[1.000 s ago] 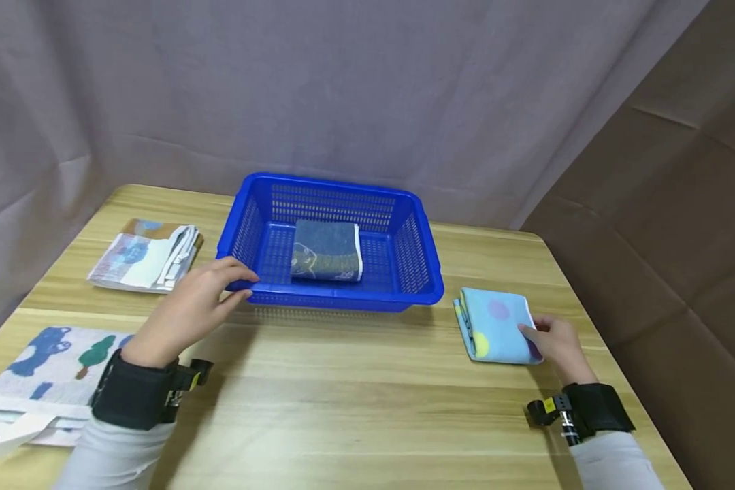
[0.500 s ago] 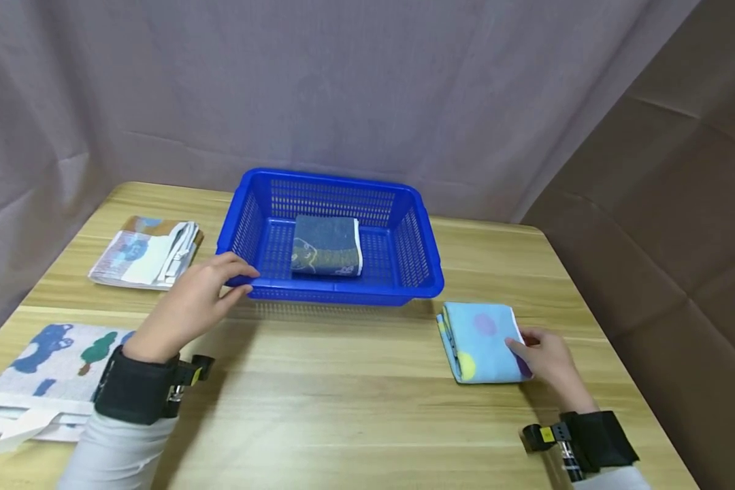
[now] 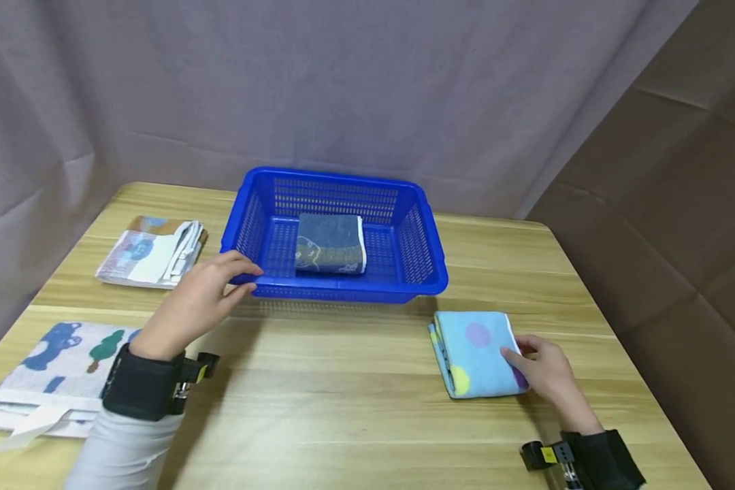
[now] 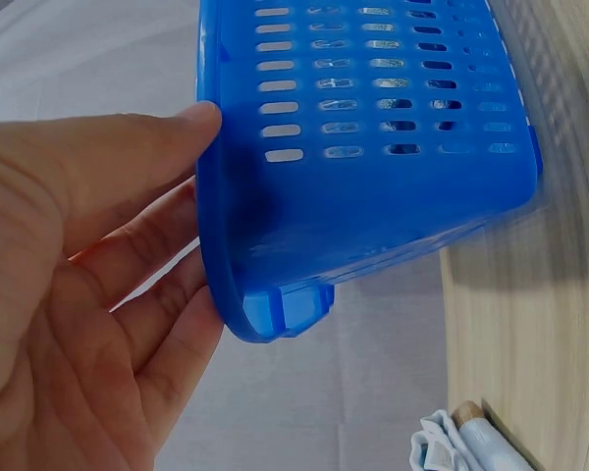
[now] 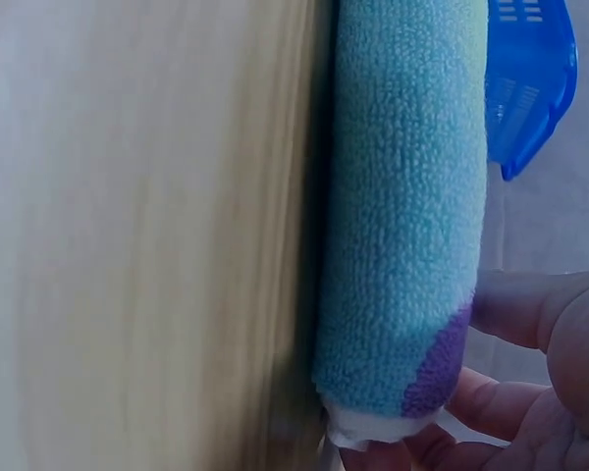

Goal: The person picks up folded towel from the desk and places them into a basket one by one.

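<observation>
My left hand (image 3: pixel 205 296) pinches the near left corner of the blue plastic basket (image 3: pixel 337 289), thumb on the near side of the rim and fingers over it, as the left wrist view shows. Inside the basket lies a folded dark grey towel (image 3: pixel 331 241). At the right, my right hand (image 3: pixel 545 371) grips the right edge of a folded light blue towel (image 3: pixel 478 354) with coloured dots. Its thumb is on top, and the fingers reach round the edge in the right wrist view. The towel is low over the table or on it; I cannot tell which.
A folded white, blue and brown towel (image 3: pixel 153 252) lies left of the basket. Nearer, a folded towel with a blue bear (image 3: pixel 55 367) is partly hidden by the left forearm. A grey curtain (image 3: pixel 343 82) hangs behind the wooden table (image 3: pixel 318 408).
My right hand has drawn the light blue towel toward the near side and a little left. The left hand has stayed at the basket corner.
</observation>
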`<control>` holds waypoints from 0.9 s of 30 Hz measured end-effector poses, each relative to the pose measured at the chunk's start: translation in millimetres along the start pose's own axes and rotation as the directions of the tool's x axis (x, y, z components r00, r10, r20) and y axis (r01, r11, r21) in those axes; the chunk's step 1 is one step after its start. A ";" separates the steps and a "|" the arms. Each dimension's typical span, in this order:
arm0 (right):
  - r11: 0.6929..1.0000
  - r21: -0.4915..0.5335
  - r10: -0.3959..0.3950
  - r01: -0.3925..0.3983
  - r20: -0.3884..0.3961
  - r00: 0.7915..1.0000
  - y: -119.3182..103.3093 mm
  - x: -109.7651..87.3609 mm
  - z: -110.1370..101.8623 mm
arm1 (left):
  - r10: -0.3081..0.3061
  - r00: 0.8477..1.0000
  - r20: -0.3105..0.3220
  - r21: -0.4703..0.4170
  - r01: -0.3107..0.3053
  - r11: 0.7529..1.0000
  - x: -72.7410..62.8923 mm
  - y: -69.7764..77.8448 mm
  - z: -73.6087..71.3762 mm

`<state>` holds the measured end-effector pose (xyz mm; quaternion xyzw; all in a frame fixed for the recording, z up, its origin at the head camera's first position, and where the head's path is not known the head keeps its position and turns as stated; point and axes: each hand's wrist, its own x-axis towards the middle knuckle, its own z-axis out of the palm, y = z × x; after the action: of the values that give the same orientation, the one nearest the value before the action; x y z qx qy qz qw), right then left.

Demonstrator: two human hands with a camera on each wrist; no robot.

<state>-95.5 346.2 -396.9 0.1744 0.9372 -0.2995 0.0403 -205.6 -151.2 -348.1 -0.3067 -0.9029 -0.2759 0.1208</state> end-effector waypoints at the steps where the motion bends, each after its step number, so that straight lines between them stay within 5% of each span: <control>1: 1.000 0.003 0.000 0.000 0.004 1.000 -0.3 -1.2 0.9 | 0.001 1.000 0.000 0.001 -0.001 1.000 -0.1 0.1 -0.1; 27: 0.999 0.019 -0.026 0.026 0.032 0.999 -21.2 -27.5 28.2 | -0.025 1.000 0.013 0.003 0.025 1.000 1.6 -0.6 0.0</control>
<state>-77.9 305.6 -403.4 0.1576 0.9357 -0.3115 0.0500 -207.2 -150.9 -347.7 -0.2972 -0.9078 -0.2740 0.1118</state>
